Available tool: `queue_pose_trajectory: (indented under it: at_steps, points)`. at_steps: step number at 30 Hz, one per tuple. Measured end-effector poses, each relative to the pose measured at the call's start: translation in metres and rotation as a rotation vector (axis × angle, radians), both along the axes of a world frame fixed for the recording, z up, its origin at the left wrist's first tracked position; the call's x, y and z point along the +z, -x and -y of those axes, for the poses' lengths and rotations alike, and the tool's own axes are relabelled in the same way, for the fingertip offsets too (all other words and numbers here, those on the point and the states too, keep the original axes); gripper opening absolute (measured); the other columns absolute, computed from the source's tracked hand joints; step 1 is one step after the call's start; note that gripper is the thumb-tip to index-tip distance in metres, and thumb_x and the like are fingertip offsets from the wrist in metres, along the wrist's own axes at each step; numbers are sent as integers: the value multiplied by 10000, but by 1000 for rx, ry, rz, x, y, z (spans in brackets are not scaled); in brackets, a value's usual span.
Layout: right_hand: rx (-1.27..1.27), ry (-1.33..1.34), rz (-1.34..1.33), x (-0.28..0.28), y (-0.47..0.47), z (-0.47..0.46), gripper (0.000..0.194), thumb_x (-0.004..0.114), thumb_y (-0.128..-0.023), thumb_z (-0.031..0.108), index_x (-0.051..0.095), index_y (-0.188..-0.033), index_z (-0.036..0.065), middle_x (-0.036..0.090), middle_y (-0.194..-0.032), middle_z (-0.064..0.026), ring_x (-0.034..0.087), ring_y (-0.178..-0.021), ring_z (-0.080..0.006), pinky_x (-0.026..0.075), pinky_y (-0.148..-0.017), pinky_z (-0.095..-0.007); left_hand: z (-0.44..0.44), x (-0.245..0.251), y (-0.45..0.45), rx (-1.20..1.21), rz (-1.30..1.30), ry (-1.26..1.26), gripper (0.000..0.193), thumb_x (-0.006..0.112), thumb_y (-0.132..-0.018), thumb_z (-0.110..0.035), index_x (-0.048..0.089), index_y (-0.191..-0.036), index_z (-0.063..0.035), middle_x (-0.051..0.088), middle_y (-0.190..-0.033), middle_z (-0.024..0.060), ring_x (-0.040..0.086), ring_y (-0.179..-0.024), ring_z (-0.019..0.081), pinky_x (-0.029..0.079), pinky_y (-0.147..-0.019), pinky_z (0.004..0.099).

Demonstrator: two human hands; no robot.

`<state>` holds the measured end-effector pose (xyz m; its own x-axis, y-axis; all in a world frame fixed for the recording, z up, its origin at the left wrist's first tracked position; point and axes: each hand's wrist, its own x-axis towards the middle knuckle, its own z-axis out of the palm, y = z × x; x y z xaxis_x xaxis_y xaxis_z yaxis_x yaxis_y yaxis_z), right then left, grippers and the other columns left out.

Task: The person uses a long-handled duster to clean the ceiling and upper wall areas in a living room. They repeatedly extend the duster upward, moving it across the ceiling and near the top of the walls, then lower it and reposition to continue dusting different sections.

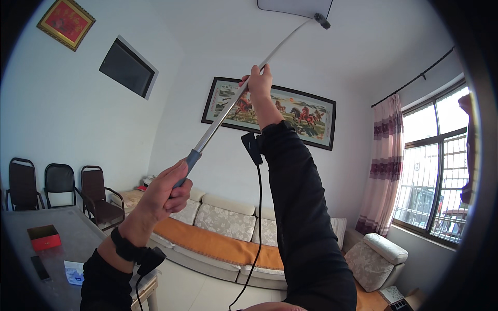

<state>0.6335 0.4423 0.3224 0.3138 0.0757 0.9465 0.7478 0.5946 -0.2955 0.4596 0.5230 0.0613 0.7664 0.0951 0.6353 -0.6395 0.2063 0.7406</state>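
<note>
My left hand (pixel 165 190) grips the grey handle of a long metal telescopic pole (pixel 218 123) at its lower end. Higher up, my right hand (pixel 260 81) has its fingers around the shaft, in front of a framed picture of horses (pixel 307 112). The pole slants up to the right, and a dark duster head (pixel 322 21) at its far end is beside the lower edge of a pale, dark-rimmed ceiling panel (pixel 295 5). Whether the duster touches the panel or the ceiling cannot be told. Both wrists wear black straps with cabled devices.
A sofa (pixel 225 219) with an orange cover stands along the wall. On the left, a table (pixel 78 221) bears a red box (pixel 44 238) and a blue-white packet (pixel 74 273), with several chairs (pixel 102 194) behind. At right are a curtain (pixel 383 167) and a barred window (pixel 432 167).
</note>
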Motion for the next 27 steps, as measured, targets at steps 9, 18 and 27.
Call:
queue_pose_trajectory:
  at_steps: [9,18,27]
  points:
    - [90,-15,35,-40,41,18,340,377,-887,167,288,-1201,69,491,-609,-77,521,-428,-189,410,-364,-314,4,-37,33,-5,44,-60,422,382,-940,-316,317,-1335,-184,312,-501,-48,250,-321,36,209,-323,196]
    - [151,43,153,-69,70,46,442,278,-927,202,141,-1327,73,498,-611,-71,520,-442,-167,422,-401,-286,21,-75,38,161,122,-107,488,410,-929,-194,243,-1376,-90,342,-543,-22,263,-392,39,241,-341,193]
    - [295,-2,205,-72,46,38,441,264,-944,219,132,-1348,102,495,-600,-74,497,-426,-168,445,-441,-290,35,-76,35,281,97,-66,485,417,-917,-135,256,-1369,-64,365,-568,-31,284,-424,33,241,-359,179]
